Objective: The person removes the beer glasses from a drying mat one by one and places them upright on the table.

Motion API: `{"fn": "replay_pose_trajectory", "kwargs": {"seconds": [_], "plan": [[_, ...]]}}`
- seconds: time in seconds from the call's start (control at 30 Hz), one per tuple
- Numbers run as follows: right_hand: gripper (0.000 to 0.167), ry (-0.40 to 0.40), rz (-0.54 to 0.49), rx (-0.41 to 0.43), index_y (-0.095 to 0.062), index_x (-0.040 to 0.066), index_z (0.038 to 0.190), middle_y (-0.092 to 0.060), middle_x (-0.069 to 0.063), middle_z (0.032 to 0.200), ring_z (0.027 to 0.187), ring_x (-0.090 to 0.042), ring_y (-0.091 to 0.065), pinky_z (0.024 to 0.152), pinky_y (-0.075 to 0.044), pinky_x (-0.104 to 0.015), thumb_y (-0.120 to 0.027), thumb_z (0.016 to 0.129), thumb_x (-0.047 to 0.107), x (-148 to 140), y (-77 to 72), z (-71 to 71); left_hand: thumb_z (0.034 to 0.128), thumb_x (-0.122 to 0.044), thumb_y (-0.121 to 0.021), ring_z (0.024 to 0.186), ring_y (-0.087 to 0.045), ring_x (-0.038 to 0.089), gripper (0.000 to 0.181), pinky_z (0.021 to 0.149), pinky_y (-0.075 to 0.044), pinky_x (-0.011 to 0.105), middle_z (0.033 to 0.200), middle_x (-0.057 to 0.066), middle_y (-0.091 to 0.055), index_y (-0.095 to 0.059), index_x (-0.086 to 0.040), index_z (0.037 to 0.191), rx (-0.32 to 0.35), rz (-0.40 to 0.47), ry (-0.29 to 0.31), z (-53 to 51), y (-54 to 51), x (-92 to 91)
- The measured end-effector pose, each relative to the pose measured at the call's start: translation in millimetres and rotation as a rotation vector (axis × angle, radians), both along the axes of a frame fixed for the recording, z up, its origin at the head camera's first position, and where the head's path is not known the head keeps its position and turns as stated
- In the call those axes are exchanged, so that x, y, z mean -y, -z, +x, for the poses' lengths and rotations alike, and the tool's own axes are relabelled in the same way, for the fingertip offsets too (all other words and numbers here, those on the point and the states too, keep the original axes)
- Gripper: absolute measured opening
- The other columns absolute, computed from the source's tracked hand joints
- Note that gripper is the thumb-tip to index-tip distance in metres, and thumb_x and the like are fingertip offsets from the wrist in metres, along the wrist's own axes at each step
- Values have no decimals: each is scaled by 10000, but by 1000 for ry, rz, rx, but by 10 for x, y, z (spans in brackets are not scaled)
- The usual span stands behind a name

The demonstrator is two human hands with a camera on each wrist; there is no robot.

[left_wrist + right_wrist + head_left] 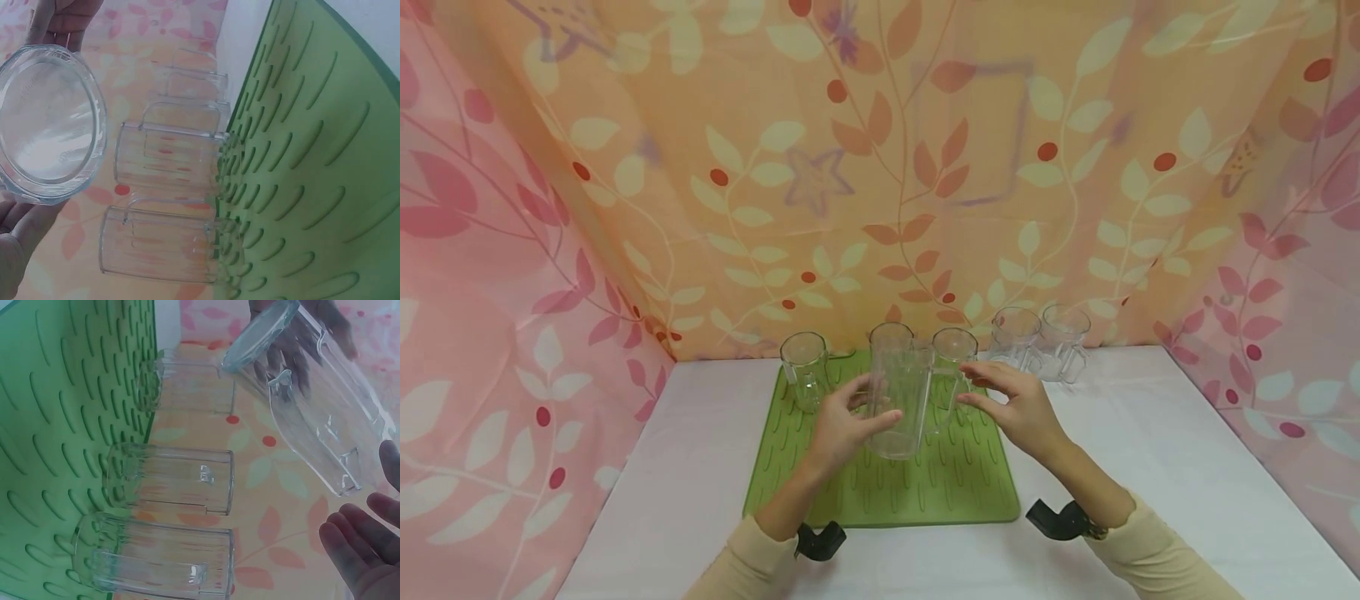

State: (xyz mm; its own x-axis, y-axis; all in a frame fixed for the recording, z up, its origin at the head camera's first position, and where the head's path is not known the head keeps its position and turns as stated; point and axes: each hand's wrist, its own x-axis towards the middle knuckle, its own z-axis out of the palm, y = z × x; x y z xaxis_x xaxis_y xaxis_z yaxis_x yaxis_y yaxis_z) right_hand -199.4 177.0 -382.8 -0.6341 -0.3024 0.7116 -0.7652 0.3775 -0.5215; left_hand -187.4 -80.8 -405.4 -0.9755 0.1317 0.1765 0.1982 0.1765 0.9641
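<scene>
Left hand (pixel 844 423) holds clear pitcher (pixel 901 417) — middle mug (pixel 892 335) partly hidden.

An orange backdrop (pixel 880 242) with pale leaves, red dots and faint purple outlines fills the upper middle of the frame. Pink leaf-patterned panels (pixel 482 350) line both sides; a white tabletop (pixel 647 483) spans the bottom.

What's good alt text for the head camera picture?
A person's left hand holds a clear glass mug above a green mat, the right hand beside it. Three similar mugs stand toward the mat's far edge; two more mugs stand farther right on the white table.
</scene>
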Motion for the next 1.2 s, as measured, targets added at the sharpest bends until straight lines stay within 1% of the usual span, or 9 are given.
{"fn": "replay_pose_trajectory", "kwargs": {"seconds": [0.13,0.27,0.37,0.63,0.73,0.83,0.93,1.1,1.2], "plan": [[393,-36,-51,127,-682,-53,1133,-707,-229,1042,991,64,-629,817,-592,-259,-758,748,-82,-19,32,-10,786,-128,-799,1149,-635,322,603,945,-558,427,1207,177,-666,-562,-59,1336,-41,56,14,25,33,-14],[367,-73,-106,264,-663,-72,1160,-678,-287,1057,990,37,-642,808,-583,-198,-723,798,-68,-37,42,-15,775,-73,-798,1134,-637,373,632,854,-590,324,1189,232,-649,-532,-14,1345,-50,123,51,46,70,-20],[355,-94,-131,363,-647,-93,1173,-666,-301,1076,991,5,-656,810,-567,-153,-709,827,-37,-47,32,-10,772,-50,-792,1132,-627,407,636,820,-597,299,1187,263,-629,-518,11,1343,-64,161,80,66,97,-22],[398,-134,-162,540,-607,-134,1207,-610,-354,1187,976,8,-668,831,-570,-176,-706,852,15,-58,28,2,757,-12,-792,1124,-624,405,644,854,-590,294,1191,264,-620,-513,22,1337,-158,160,92,94,179,-40],[413,-156,-171,574,-594,-145,1219,-631,-317,1191,962,10,-678,828,-571,-179,-703,859,26,-63,38,5,755,-11,-796,1146,-616,374,660,880,-580,294,1214,248,-622,-507,19,1347,-194,140,86,100,218,-51],[406,-177,-172,593,-598,-134,1221,-721,-135,1130,939,3,-691,815,-575,-183,-697,868,40,-72,50,8,750,-8,-799,1185,-596,374,692,899,-573,294,1285,240,-594,-488,28,1368,-211,127,84,113,245,-60],[401,-201,-170,594,-595,-136,1225,-746,20,1070,931,-10,-701,803,-581,-193,-687,875,39,-80,59,15,743,4,-800,1208,-573,404,718,916,-569,307,1327,257,-561,-468,53,1378,-224,135,91,130,257,-66],[385,-249,-175,597,-585,-172,1209,-750,47,1046,939,-17,-705,807,-585,-204,-666,889,27,-85,59,30,737,12,-806,1220,-560,405,731,923,-568,351,1326,257,-551,-462,61,1381,-247,137,101,143,271,-75],[363,-282,-181,602,-585,-197,1183,-744,110,1017,937,-18,-707,804,-588,-209,-650,899,20,-88,52,33,733,6,-811,1228,-560,377,738,929,-565,352,1329,236,-545,-466,44,1385,-248,132,102,140,283,-81]]}}
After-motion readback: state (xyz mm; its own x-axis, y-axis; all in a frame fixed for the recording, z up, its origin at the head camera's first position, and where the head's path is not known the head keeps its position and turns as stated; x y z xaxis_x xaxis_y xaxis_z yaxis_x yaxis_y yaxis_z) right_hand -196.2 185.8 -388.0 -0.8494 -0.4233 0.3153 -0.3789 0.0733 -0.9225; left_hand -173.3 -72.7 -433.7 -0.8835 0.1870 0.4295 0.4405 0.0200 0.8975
